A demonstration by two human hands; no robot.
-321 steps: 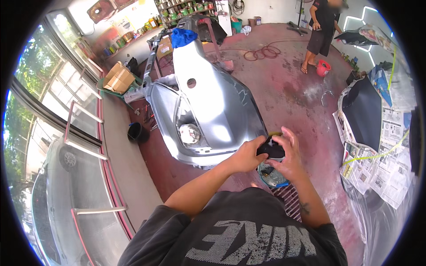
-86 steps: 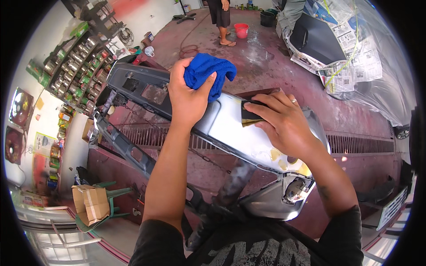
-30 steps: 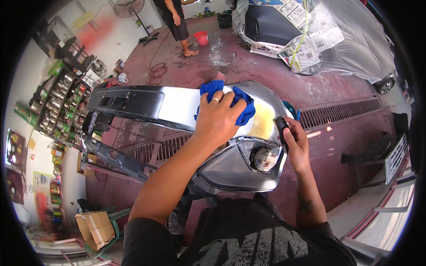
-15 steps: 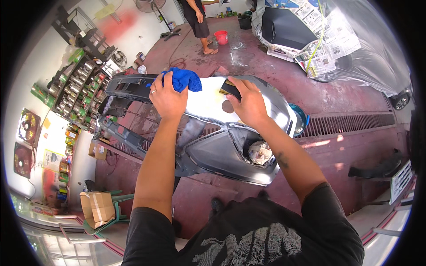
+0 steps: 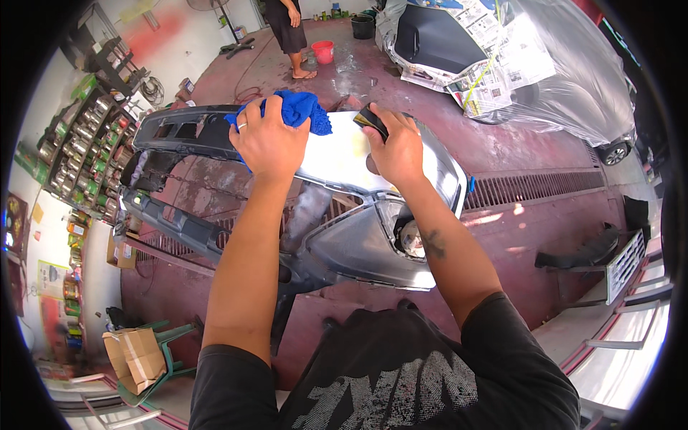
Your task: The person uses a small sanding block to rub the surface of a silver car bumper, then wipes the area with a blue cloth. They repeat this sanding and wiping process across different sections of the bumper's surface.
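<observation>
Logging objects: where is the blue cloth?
In the head view, upper left of centre, the blue cloth is under the left hand, on the bumper.

Centre stage, the bumper [image 5: 351, 240] stretched left to right before the person, the floor grate [image 5: 534, 190] passing under it and out beyond its right end. Left hand [image 5: 271, 142] on the cloth [image 5: 308, 113], atop the bumper; farther right along that upper side, the right hand [image 5: 396, 147] had the block [image 5: 370, 119]! Behind, a bucket [image 5: 323, 53] stood on the floor [image 5: 222, 79], a co-worker's foot [image 5: 304, 74] just to its left, the car [image 5: 438, 39] under sheeting [image 5: 566, 86] farther right. Away left, cans [image 5: 80, 147] filled a shelf [image 5: 107, 100]; nearer, a carton [image 5: 136, 358] sat on a chair [image 5: 170, 358].
</observation>
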